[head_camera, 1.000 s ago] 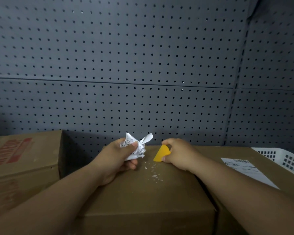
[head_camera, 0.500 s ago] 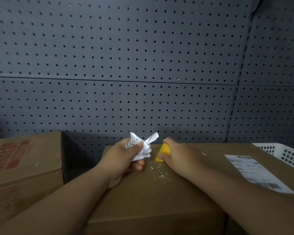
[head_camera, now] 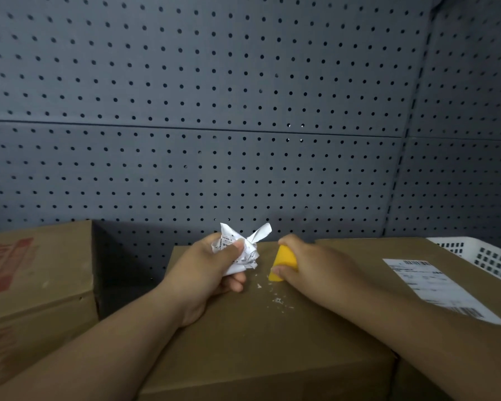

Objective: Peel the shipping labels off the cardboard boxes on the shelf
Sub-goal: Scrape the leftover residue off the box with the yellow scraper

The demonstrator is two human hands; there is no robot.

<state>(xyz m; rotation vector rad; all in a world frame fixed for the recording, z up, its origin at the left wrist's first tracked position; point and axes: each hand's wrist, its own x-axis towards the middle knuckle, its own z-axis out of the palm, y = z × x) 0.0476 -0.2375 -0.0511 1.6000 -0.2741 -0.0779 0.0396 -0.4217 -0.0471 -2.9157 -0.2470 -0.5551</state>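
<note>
My left hand point(head_camera: 206, 270) is closed around a crumpled white shipping label point(head_camera: 242, 247), held just above the middle cardboard box point(head_camera: 261, 345). My right hand point(head_camera: 318, 270) grips a yellow plastic scraper point(head_camera: 284, 263) whose lower edge rests on that box's top. Small white paper scraps point(head_camera: 276, 299) lie on the cardboard below the scraper. To the right, another cardboard box point(head_camera: 368, 253) carries a flat white shipping label point(head_camera: 437, 287) with barcodes, partly hidden by my right forearm.
A third cardboard box point(head_camera: 38, 279) with red print stands at the left, separated from the middle box by a dark gap. A white slotted plastic basket point(head_camera: 486, 259) sits at the far right. A grey pegboard wall point(head_camera: 243, 125) closes off the back.
The view has shifted slightly, so the right box's label sits further right in the frame. Both hands stay together over the middle box, with the scraper edging a little along the cardboard.
</note>
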